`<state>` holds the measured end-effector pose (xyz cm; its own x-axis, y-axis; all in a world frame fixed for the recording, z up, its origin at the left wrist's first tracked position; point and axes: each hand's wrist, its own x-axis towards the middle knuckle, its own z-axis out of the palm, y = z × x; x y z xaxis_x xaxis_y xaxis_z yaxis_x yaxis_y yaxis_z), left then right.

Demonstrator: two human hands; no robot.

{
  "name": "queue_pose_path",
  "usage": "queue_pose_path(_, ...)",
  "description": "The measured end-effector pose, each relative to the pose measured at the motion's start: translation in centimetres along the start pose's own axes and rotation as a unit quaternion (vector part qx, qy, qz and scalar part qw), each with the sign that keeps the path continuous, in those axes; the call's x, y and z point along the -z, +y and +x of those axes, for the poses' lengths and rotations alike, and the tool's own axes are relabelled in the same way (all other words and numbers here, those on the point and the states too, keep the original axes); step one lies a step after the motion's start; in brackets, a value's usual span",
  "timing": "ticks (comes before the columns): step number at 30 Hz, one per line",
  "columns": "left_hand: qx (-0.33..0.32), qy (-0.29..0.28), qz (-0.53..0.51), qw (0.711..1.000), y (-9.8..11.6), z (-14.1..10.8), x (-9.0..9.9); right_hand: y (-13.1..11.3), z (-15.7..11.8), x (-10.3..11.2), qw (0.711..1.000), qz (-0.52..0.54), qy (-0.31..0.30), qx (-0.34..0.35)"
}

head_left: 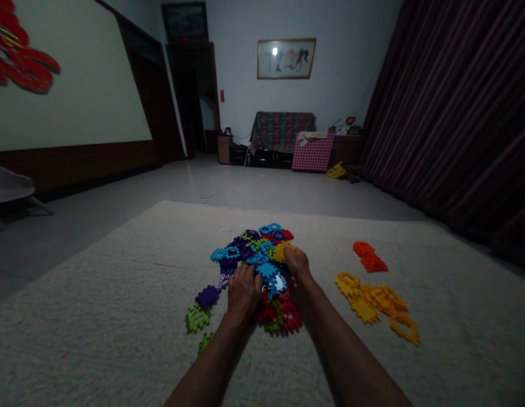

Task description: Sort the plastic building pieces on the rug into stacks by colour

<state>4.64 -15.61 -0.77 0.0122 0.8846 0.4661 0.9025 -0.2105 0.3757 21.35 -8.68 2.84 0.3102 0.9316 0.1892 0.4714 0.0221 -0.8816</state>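
A mixed pile of toothed plastic building pieces lies on the pale carpet, with blue [267, 270], red [291, 316] and purple [241, 247] ones in it. My right hand [298, 263] is at the pile's right side, its thumb and fingers closed on a yellow toothed piece [283, 251]. On the pile's left side rests my left hand [244, 287], fingers forward over the pieces and thumb apart; it appears to grip nothing. Left of it lie a purple piece [207, 296] and a light green piece [197, 319]. My hands hide part of the pile.
Yellow pieces [364, 310] are grouped on the carpet [118, 299] to the right, with an orange-red cluster [369, 257] beyond them. A covered cabinet [283, 133] stands by the far wall. Dark curtains [449, 124] hang at right, and a chair [10, 186] is at left.
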Motion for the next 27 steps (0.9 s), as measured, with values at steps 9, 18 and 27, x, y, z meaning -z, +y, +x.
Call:
queue_pose_path(9,0.004,-0.023,0.01,1.0,-0.5,0.1,-0.2,-3.2,-5.6,-3.8,0.98,-0.156,-0.081,0.094)
queue_pose_path(18,-0.027,-0.009,0.032,0.999,-0.8,0.2,-0.3,-2.4,-5.3,0.0,0.992,0.002,-0.022,0.125)
queue_pose_path(27,-0.042,-0.01,0.039,0.998,-0.6,0.9,1.5,3.7,-7.7,9.3,1.0,-0.001,-0.005,0.012)
